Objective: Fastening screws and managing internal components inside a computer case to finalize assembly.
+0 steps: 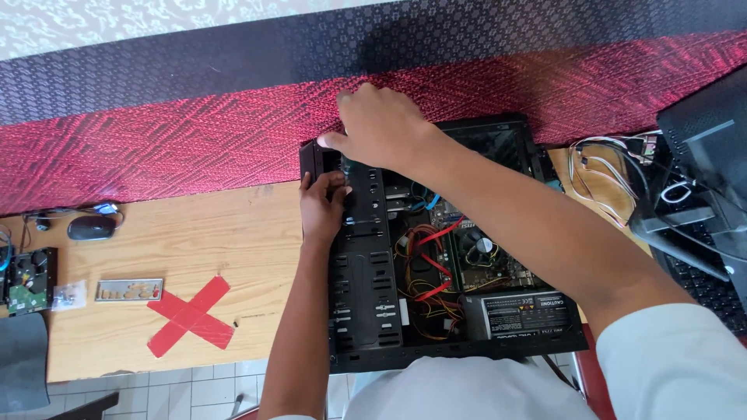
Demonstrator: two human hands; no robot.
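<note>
Head view: open PC case [366, 311] lying on the wooden table [202, 241], side panel off, red and yellow cables [428, 272] and power supply [529, 311] exposed. Left hand [321, 204] gripping the case's front edge at 10 o'clock, fingers curled around it. Right hand [381, 124] pressed flat on the case's top corner at 12 o'clock, fingers spread. Red tape cross [191, 315] at 8 o'clock; mouse [91, 227] and hard drive [29, 280] at 9 o'clock.

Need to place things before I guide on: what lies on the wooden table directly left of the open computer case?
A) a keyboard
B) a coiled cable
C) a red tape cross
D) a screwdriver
C: the red tape cross is stuck on the wooden table, left of the open computer case.
</note>
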